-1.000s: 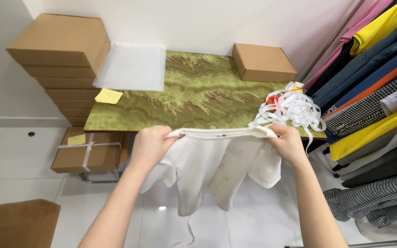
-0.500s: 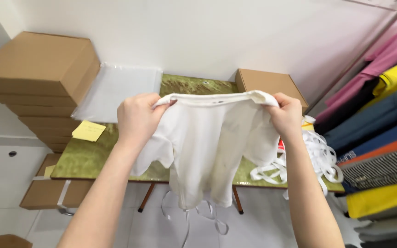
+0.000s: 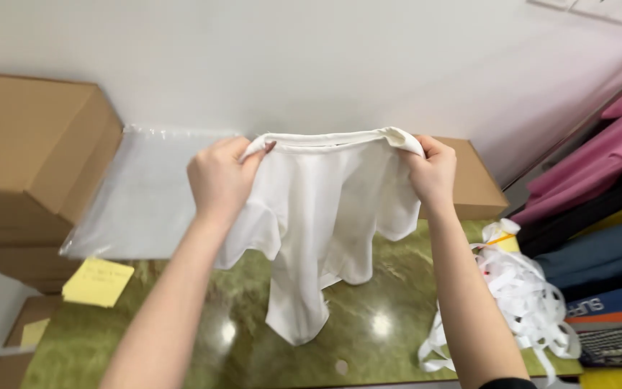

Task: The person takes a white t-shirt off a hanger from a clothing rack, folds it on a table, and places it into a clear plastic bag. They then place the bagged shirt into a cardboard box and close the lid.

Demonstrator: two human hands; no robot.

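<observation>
Hanging in the air above the green marbled desk [image 3: 181,338], a white garment [image 3: 318,216], stretched by its top edge and drooping in loose folds, the longest fold ending just short of the desk surface. Pinching the left end of that top edge, the left hand [image 3: 217,180], grip pressed together on the cloth with fingers curled over the hem. Pinching the right end, the right hand [image 3: 433,173], grip likewise closed around bunched fabric. Lying behind the garment and leaning toward the wall, a clear plastic bag [image 3: 138,194], flat and glossy. Standing to the left of it, a stack of cardboard boxes [image 3: 30,151], well apart from the hands. Sitting behind the right hand against the wall, a flatter cardboard box [image 3: 476,187]. Lying on the left part of the desk, a yellow sticky note [image 3: 98,282]. Piling up near the right forearm at the desk's right edge, a tangle of white ribbon [image 3: 520,295], with loops spilling over the edge. Hanging along the far right, a row of coloured clothes [image 3: 599,216] in pink, blue, orange and yellow.
</observation>
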